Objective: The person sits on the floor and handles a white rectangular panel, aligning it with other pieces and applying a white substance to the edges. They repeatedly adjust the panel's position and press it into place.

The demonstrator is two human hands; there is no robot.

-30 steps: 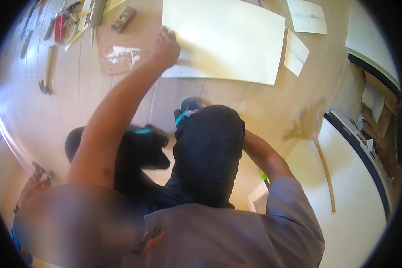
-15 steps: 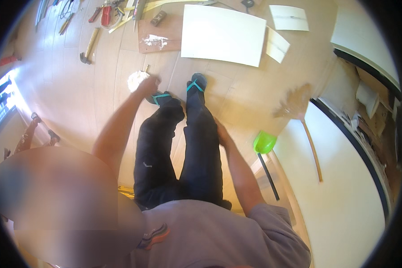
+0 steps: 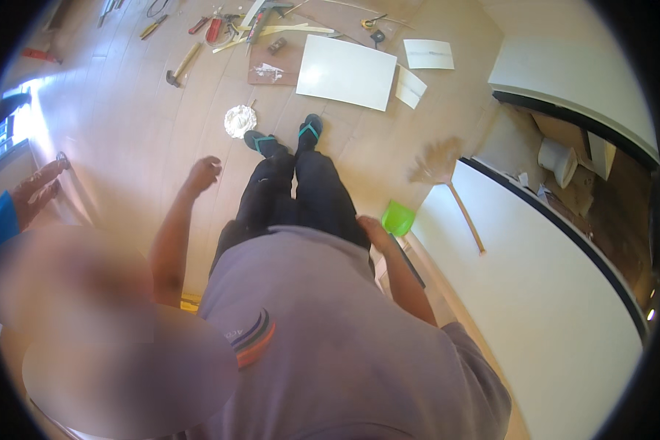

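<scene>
My left hand (image 3: 204, 176) hangs in the air beside my left leg, its fingers loosely bent and apart, with nothing in it. Nearest to it on the floor is a round dish of white paste (image 3: 240, 122), a thin stick jutting from its far side. My right hand (image 3: 375, 233) rests against my right thigh; its fingers are partly hidden. Beyond my sandalled feet lies a white rectangular panel (image 3: 348, 73). It overlaps a brown board (image 3: 273, 73) smeared with white, on which sits a small dark block (image 3: 276, 46).
A hammer (image 3: 182, 64) and several other tools lie far left; two small white pieces (image 3: 429, 54) lie right of the panel. At right are a green dustpan (image 3: 397, 218), a straw broom (image 3: 434, 161) and a large white board (image 3: 535, 293). Another person's legs (image 3: 40, 183) show at left.
My left hand has drawn back from beside the dish toward my body. My torso has risen more upright, while my right hand has stayed at my right leg.
</scene>
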